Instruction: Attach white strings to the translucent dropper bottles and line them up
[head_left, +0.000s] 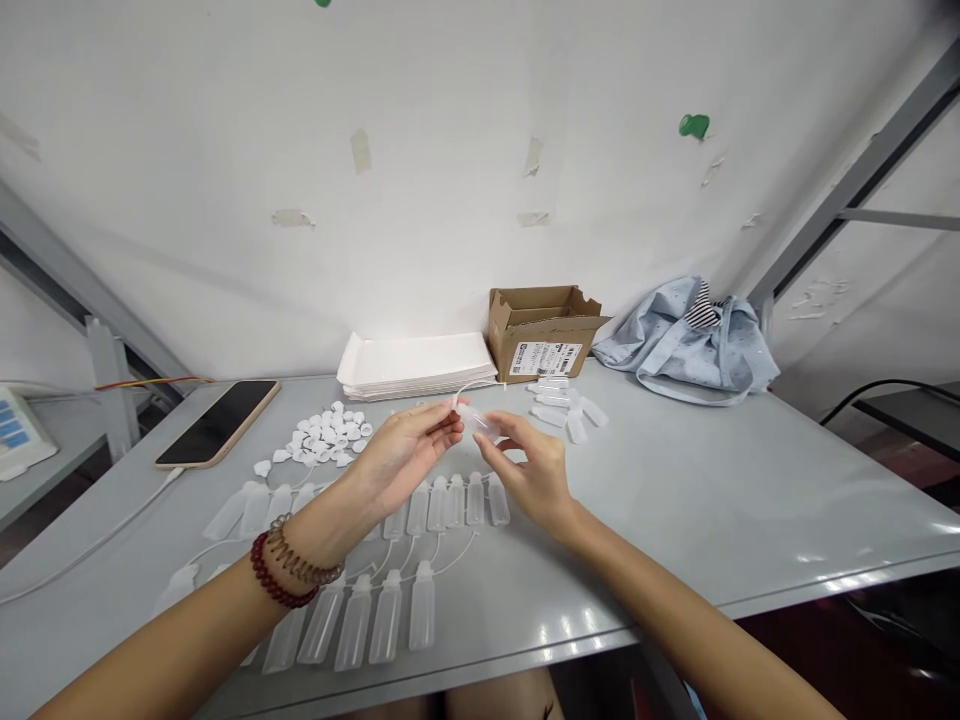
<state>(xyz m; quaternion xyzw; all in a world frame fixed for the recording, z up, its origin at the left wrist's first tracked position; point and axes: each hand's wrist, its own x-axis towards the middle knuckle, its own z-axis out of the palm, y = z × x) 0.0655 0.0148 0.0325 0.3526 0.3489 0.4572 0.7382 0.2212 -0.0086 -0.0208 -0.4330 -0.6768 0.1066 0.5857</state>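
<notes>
A small clear bottle [477,418] sits in mid-air over the table [750,500], pinched at both ends. The left hand [409,452] nips its far end, and the right hand [529,475] has thumb and forefinger closed on the near end. Just under the fingers lie rows of bottles [450,500]. Left of the fingertips is a pile of white caps [326,438]. Beyond them sits a cardboard box [541,325], its barcode label [549,358] too small to read.
</notes>
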